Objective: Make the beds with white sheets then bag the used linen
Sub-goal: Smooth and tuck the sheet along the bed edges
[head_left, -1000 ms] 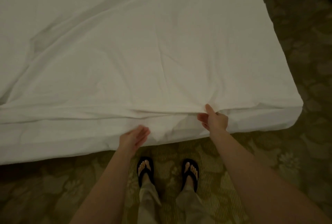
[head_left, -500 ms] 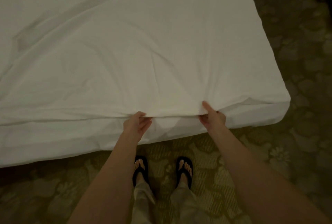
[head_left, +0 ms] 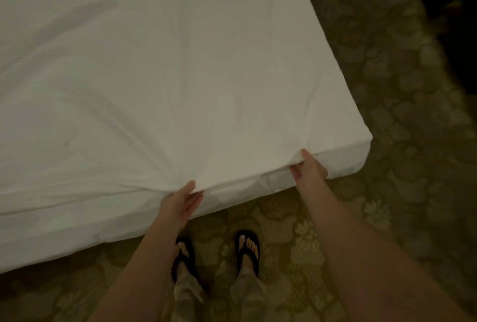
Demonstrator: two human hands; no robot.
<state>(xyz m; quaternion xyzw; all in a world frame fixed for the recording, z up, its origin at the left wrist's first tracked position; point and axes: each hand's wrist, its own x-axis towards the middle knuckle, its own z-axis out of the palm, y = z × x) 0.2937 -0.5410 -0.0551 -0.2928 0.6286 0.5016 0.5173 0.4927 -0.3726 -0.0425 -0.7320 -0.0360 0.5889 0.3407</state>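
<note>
- Your left hand is at the near edge of the bed, thumb on top of the white sheet and fingers straight underneath its hem, so the cloth is pinched between thumb and fingers.
- Your right hand is further along the same edge, near the bed's right corner, thumb laid over the top of the sheet and the other fingers curled under the hem; it grips the cloth.
- The two hands are apart, and the stretch of hem between them is lifted slightly off the side of the mattress.
- The white sheet covers the whole top of the bed in view. Creases fan out across it from the spot where your left hand holds it, and longer folds run toward the far left.
- Below the held hem, a second white layer covers the side of the mattress down to the floor line.
- The right corner of the bed looks squared and smooth, with the cloth wrapped over it.
- Your feet, in black flip-flops, stand on the patterned carpet just beside the bed, between your forearms; the left foot is partly hidden behind your left arm.
- The room is dim, and the dark area at the far right cannot be made out.
</note>
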